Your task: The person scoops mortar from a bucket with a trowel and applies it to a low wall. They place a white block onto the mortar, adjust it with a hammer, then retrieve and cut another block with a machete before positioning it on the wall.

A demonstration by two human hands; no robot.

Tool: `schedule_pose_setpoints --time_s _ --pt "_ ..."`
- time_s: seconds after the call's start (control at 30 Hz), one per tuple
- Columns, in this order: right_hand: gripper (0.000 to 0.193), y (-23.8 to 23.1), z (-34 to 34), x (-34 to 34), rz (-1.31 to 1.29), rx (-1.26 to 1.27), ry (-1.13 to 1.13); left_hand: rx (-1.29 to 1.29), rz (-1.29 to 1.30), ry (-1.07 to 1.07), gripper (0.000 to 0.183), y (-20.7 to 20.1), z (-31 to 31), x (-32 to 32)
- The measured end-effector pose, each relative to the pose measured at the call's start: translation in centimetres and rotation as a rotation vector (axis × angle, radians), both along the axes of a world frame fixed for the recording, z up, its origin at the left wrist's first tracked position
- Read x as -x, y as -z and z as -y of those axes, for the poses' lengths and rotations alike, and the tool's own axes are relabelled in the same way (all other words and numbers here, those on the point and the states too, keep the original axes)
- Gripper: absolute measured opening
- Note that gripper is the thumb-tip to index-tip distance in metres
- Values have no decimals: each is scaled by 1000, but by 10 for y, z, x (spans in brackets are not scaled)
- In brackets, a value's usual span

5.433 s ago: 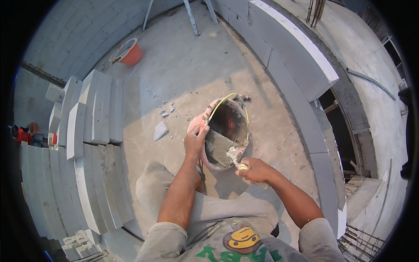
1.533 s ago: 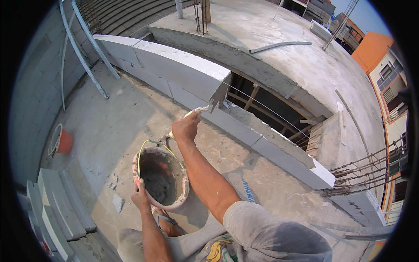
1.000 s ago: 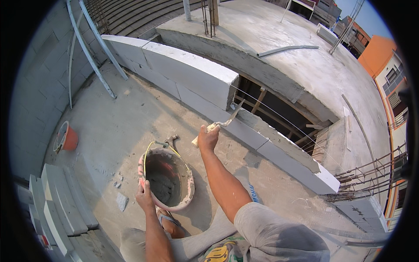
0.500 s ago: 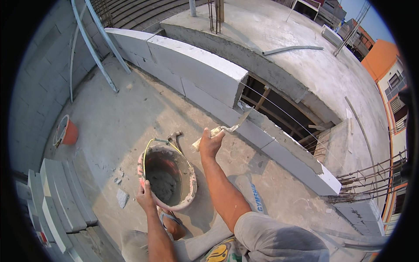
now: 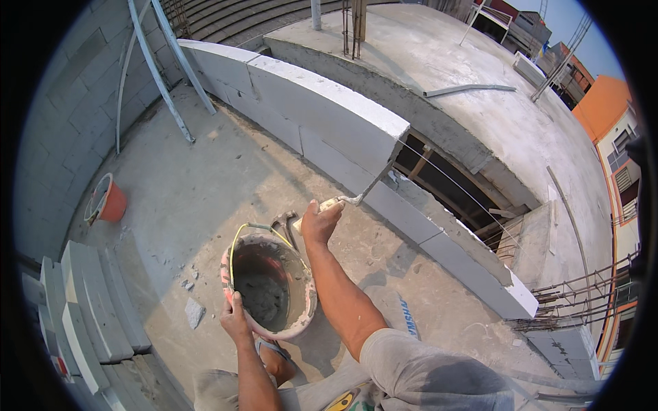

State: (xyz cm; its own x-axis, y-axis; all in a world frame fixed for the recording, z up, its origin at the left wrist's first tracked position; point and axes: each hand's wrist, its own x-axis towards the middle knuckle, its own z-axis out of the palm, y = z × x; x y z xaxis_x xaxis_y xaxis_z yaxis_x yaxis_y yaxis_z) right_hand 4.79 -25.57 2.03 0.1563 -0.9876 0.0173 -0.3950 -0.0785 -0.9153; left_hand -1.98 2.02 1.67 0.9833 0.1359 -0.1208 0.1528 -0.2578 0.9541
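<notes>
My right hand (image 5: 320,222) is wrapped around the handle of a trowel (image 5: 356,200). The trowel's blade, seen nearly edge-on, lies at the end face of the upper white block (image 5: 343,113) in a low wall. With closed fingers my left hand (image 5: 236,320) grips the near left rim of a pinkish bucket (image 5: 310,307). Grey wet mortar (image 5: 264,293) fills the bottom of this bucket, and its yellow handle stands up across the far side. A claw hammer (image 5: 282,223) leans by the bucket's far rim. Grey mortar (image 5: 452,226) coats the top of the lower block course.
A taut string (image 5: 452,175) runs along the wall above the lower course. Behind it gapes a dark floor opening (image 5: 439,179). Rebar (image 5: 582,281) sticks out at the right. An orange bucket (image 5: 113,204) and stacked blocks (image 5: 103,308) stand left; metal strips (image 5: 161,82) lean far left.
My right hand and the trowel have moved slightly left; the blade has turned edge-on and now meets the upper block's end. My left hand stays on the bucket rim. The view has shifted a little.
</notes>
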Motion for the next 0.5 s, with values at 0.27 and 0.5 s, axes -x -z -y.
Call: schedule_pose_setpoints --time_s 0.27,0.5 --pt "47 -31 35 162 652 -419 -180 -1 23 -44 36 2 -6 -12" --pt "23 -28 127 137 1075 -729 99 93 5 -90 36 -4 -4 -10"
